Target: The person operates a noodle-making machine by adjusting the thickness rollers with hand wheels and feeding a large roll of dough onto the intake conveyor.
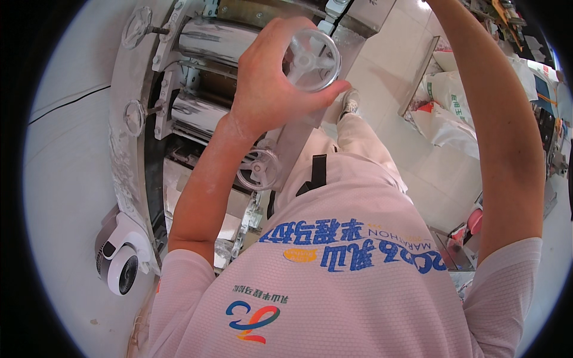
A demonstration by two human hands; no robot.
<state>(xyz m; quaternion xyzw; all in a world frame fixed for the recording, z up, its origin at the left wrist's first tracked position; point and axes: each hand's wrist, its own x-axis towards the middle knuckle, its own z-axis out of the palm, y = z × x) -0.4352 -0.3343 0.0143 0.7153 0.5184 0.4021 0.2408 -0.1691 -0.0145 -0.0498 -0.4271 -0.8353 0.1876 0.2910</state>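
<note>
My left hand (259, 83) is on a metal handwheel (306, 61) at the side of a roller machine. The palm covers the wheel's left rim, the fingers curl over its far side, and the thumb stretches along the near edge. Below it, a second spoked handwheel (258, 169) sits by my forearm. Two shiny steel rollers, an upper one (215, 40) and a lower one (197, 113), lie left of the hand, with white powdery smears on the metal. My right arm (501, 113) reaches up past the top edge, so that hand is out of sight.
Two more handwheels, one upper (136, 28) and one lower (135, 117), stand on the machine's far left side. A white fan-like device (124, 259) is at lower left. White sacks (450, 98) lie on the right, beside cluttered shelving. A black cable (68, 104) crosses the pale left surface.
</note>
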